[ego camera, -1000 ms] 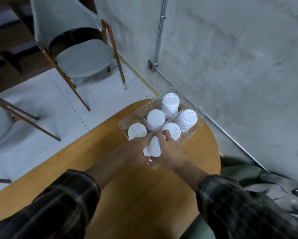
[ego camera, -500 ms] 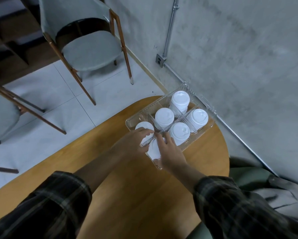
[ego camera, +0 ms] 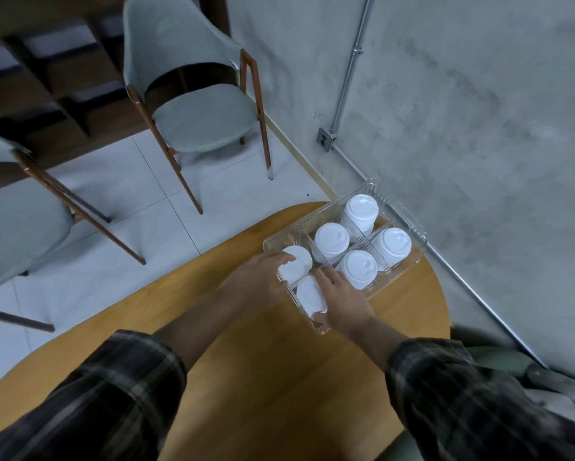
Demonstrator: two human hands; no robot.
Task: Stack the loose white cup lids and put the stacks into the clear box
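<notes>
A clear box (ego camera: 419,241) with dividers sits at the far right end of the wooden table (ego camera: 279,377). Tall stacks of white lids fill its back compartments (ego camera: 361,207) (ego camera: 332,239) (ego camera: 392,242), and another stands in front of them (ego camera: 359,266). A low lid stack (ego camera: 300,261) lies in the near-left compartment, with the fingers of my left hand (ego camera: 259,277) curled around its edge. My right hand (ego camera: 346,304) grips a second low lid stack (ego camera: 307,294) in the nearest compartment, fingers over its right side and thumb at its front.
A concrete wall with a metal conduit (ego camera: 346,94) runs close behind the box. Two grey chairs (ego camera: 199,121) (ego camera: 13,221) stand on the tiled floor beyond the table's left edge. A green-grey cushion (ego camera: 498,357) lies at the right.
Both hands were together on one lid stack at the nearest compartment. My left hand has shifted left onto the near-left stack, and the right hand has stayed on the near one.
</notes>
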